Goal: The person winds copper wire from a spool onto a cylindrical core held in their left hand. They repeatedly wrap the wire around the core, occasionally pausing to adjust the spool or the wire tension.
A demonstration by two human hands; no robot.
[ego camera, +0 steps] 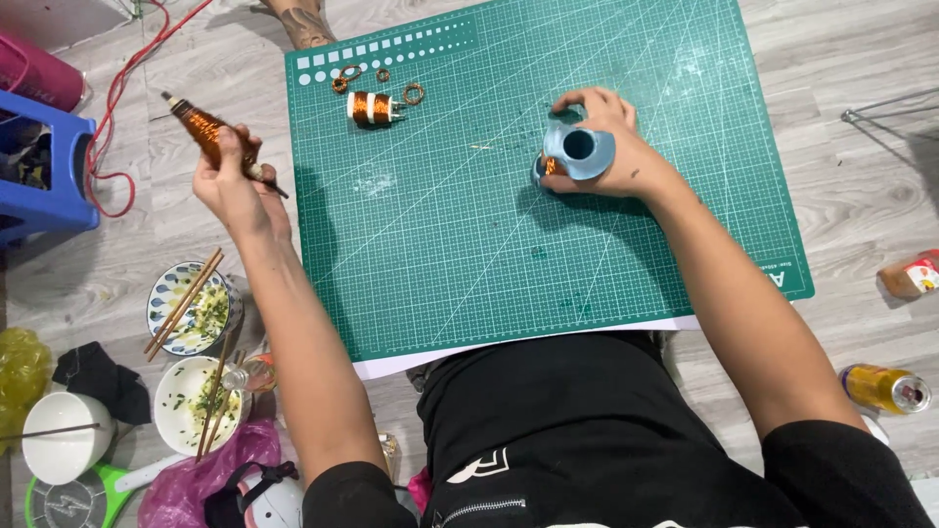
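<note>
Head view: left hand [232, 181], at ten o'clock off the green mat [440, 254], grips a copper-wound rod [207, 132]; right hand [611, 147], at one o'clock, clasps a blue spool [579, 152]; winding seems underway; steady wire tension needed next.

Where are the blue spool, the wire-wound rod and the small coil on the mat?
blue spool [579, 149], head view, on its pale flange beside the hole
wire-wound rod [201, 123], head view, on the copper winding
small coil [373, 107], head view, on its copper middle
</note>
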